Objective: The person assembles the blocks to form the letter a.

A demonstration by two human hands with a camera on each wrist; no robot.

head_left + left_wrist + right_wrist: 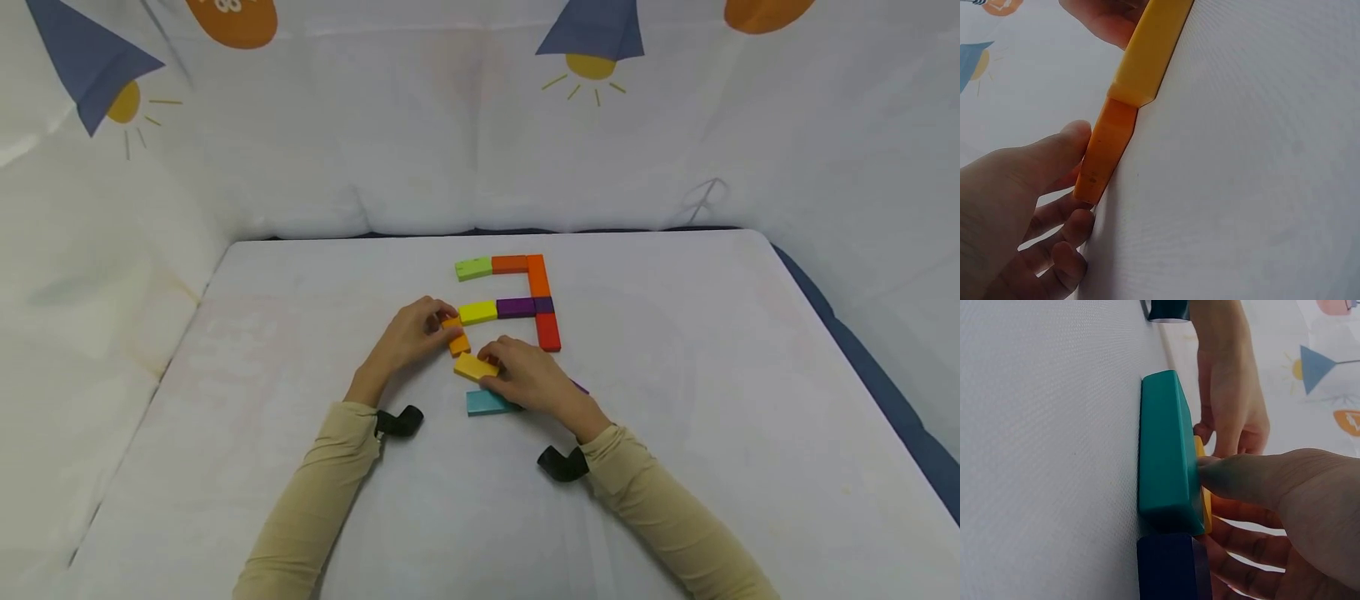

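Observation:
My left hand (403, 340) pinches a short orange block (460, 344) between thumb and fingers, low on the white table. Just right of it, my right hand (531, 377) grips an amber-yellow block (472, 367) by its right end. In the left wrist view the orange block (1107, 150) meets the end of the amber-yellow block (1154, 53) at an angle. A teal block (1163, 450) lies on the near side of my right thumb, and a dark blue-purple block (1172, 569) follows at its end. My right hand partly covers this pair in the head view.
Farther up, a yellow block (477, 312) and a purple block (516, 308) form a row. A lime block (474, 268) and an orange-red block (510, 264) make another. A column with an orange block (537, 277) and a red block (549, 332) joins them on the right.

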